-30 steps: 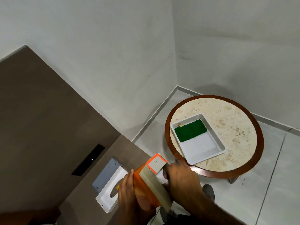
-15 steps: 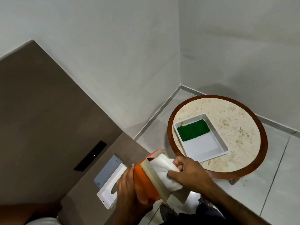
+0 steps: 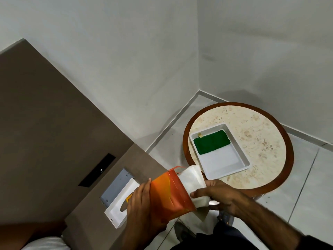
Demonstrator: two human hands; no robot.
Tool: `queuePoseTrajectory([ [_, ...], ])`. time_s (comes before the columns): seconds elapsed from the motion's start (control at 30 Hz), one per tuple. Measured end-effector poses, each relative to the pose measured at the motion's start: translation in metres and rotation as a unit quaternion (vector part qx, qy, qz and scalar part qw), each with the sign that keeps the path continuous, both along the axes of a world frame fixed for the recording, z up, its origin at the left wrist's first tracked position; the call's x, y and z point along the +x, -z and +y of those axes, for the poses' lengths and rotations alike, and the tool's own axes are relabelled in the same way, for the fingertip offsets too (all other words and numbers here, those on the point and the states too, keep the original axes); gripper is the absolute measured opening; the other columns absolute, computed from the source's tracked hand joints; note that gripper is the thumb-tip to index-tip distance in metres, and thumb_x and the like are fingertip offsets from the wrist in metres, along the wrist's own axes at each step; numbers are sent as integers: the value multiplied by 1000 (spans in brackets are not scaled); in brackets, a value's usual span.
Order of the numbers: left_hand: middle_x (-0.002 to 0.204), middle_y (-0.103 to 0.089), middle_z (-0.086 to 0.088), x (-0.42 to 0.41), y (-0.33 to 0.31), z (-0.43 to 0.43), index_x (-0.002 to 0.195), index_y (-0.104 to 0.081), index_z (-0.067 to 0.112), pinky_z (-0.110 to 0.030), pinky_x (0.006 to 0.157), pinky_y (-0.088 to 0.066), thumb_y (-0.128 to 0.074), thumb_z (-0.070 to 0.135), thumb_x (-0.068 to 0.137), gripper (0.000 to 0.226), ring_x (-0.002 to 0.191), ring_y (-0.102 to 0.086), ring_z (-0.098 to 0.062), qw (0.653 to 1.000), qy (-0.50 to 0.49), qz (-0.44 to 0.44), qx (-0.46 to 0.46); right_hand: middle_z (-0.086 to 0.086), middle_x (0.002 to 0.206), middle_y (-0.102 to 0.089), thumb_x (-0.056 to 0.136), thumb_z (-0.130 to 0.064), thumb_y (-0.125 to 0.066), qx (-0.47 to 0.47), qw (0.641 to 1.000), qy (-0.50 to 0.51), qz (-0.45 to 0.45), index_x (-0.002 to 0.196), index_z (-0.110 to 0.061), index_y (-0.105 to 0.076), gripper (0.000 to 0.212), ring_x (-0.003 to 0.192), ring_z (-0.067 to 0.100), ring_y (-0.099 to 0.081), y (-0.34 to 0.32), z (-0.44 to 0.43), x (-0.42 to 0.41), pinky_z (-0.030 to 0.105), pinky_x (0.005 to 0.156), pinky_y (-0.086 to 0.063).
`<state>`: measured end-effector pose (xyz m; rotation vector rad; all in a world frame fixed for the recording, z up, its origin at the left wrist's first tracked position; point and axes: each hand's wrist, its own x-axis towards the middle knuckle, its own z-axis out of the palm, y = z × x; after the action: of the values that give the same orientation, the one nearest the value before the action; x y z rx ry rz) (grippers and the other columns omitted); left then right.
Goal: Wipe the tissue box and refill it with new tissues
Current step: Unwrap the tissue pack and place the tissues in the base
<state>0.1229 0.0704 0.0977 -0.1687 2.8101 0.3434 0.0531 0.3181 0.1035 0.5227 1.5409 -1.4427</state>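
Note:
My left hand grips an orange cardboard tissue pack, held tilted with its opened end toward the right. A white stack of tissues sticks halfway out of that end. My right hand is closed on the lower part of the stack. Below and left of the pack, the white tissue box cover with its oval slot rests on the brown ledge, beside a grey metal recess. Part of the cover is hidden by my left hand.
A round marble-topped table with a wooden rim stands to the right, carrying a white tray that holds a green cloth. A black panel is set in the brown wall. White walls meet in the corner; the floor is tiled.
My right hand has drawn the white tissue stack further out of the orange pack, from barely showing to about halfway. The pack has tilted flatter in my left hand.

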Motion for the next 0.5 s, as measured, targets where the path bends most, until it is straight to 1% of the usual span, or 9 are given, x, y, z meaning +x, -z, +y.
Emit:
queuePoseTrajectory([
  [0.03,154,-38,-3,15,8,-9,153,-23,21,-43,111,-41,-73,67,51,122,139,-41,-23,999,5,43,9,8,106,-75,58,-18,-90,-13,1000,0,3,108,-16,-73,53,103,29,-68,0,1,-1,47,91,-59],
  [0.07,156,-34,-1,20,7,-11,154,-18,25,-42,113,-37,-72,72,51,126,141,-38,-22,1000,-4,-11,5,9,107,-75,63,-16,-87,-27,1000,-2,10,112,-16,-70,51,103,30,-69,0,2,-2,47,91,-59],
  [0.13,162,-23,3,6,9,-6,155,-2,29,-40,119,-25,-68,79,54,130,146,-28,-20,998,-49,-47,5,10,109,-75,72,-14,-79,-48,999,-8,25,117,-18,-66,47,104,31,-70,2,4,-5,48,92,-58],
  [0.17,162,-22,3,4,5,0,153,0,31,-42,119,-23,-69,79,53,131,146,-28,-21,998,-54,-44,12,11,109,-75,75,-15,-76,-60,998,-11,28,119,-19,-65,45,104,31,-70,2,6,-5,50,92,-58],
  [0.27,154,-39,-2,5,8,4,152,-12,36,-54,109,-36,-77,73,42,133,136,-42,-28,998,-38,4,42,11,110,-75,74,-26,-77,-82,995,-33,41,121,-19,-66,48,106,32,-70,1,8,-8,51,95,-56],
  [0.33,149,-44,-1,8,3,9,151,-17,36,-57,101,-42,-73,76,39,132,131,-47,-29,997,-35,43,57,7,112,-73,77,-35,-79,-72,994,-53,69,125,-20,-62,53,106,27,-69,-1,9,-9,42,92,-57],
  [0.4,150,-43,1,5,4,13,150,-12,39,-58,102,-41,-71,78,38,132,132,-45,-28,996,-35,55,62,-1,114,-69,86,-33,-74,-62,990,-63,106,133,-23,-55,51,106,19,-66,-3,10,-11,29,84,-56],
  [0.47,152,-38,3,0,1,16,149,-9,44,-56,107,-37,-71,79,37,133,135,-41,-26,996,-41,45,68,-4,115,-70,87,-28,-75,-82,988,-56,118,134,-26,-56,51,107,16,-67,-5,14,-13,24,81,-56],
  [0.5,154,-35,4,0,4,16,148,-7,45,-55,109,-35,-73,78,38,133,137,-39,-25,996,-40,41,69,-4,115,-72,85,-27,-77,-96,988,-50,114,132,-28,-58,51,107,16,-68,-5,17,-14,26,82,-57],
])
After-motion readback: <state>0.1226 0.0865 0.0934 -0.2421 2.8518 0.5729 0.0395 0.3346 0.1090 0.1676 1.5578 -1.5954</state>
